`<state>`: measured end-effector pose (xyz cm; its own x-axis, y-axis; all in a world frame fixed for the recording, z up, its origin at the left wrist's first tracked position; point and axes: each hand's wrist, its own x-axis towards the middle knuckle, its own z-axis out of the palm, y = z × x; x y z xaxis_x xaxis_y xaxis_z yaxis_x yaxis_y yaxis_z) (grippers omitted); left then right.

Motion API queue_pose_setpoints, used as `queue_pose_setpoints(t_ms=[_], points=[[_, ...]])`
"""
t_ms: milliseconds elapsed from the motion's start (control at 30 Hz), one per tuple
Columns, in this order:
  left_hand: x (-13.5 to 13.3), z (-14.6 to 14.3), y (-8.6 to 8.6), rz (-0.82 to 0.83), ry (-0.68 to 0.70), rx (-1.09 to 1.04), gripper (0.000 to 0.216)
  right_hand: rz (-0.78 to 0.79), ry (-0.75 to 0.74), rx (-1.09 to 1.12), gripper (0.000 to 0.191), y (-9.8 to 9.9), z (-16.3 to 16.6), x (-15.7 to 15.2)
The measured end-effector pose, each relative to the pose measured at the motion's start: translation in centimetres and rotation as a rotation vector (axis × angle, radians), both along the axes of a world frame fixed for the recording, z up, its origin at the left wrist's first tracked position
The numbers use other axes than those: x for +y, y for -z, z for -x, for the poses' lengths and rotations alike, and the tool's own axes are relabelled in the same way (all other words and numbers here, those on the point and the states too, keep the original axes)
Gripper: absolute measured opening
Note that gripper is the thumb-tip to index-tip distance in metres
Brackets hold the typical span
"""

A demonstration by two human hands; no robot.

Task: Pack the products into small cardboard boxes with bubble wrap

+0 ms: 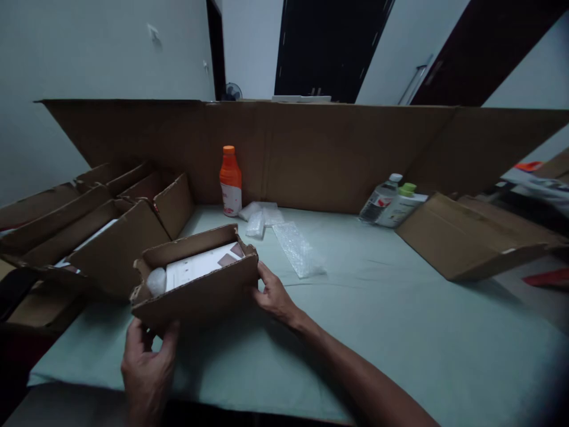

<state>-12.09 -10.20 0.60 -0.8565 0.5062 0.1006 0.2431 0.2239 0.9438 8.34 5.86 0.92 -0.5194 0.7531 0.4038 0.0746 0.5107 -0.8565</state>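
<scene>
Two hands grip one small cardboard box, which is open at the top, tilted, and near the front edge of the tabletop; whether its underside touches the pale green cloth there cannot be told. The left hand pinches the box's lower left corner between thumb and fingers. The right hand is closed around its right end, with the thumb on the near side. Inside the small box lies a white carton with dark squares printed toward its right end, and a wad of bubble wrap fills the space at the left end.

Beyond the small box stands an orange bottle with an orange cap and a pale label. Behind the box and to its right are some folded plastic wrapping and a flat strip of bubble wrap. Left of the small box, several open cardboard trays sit side by side. Well to its right are a clear bottle, a green-capped bottle and a larger cardboard box. Behind it all, a tall cardboard panel spans the back.
</scene>
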Motion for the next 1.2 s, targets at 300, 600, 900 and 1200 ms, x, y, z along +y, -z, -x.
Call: queue_pose_setpoints(t_ms=[300, 600, 900, 1200], points=[[5.5, 1.3, 1.2, -0.107, 0.202, -0.082, 0.082, -0.075, 0.252, -0.266, 0.049, 3.1, 7.1, 8.2], [14.6, 0.8, 4.0, -0.127, 0.379, 0.043, 0.084, -0.176, 0.143, -0.374, 0.050, 5.4, 13.9, 12.5], [22.2, 4.5, 6.3, -0.127, 0.339, 0.126, 0.082, -0.250, 0.075, -0.471, 0.057, 7.5, 15.9, 15.2], [24.0, 6.1, 7.8, -0.127, 0.396, 0.172, 0.073, -0.331, 0.014, -0.536, 0.073, 7.7, 15.4, 15.0]])
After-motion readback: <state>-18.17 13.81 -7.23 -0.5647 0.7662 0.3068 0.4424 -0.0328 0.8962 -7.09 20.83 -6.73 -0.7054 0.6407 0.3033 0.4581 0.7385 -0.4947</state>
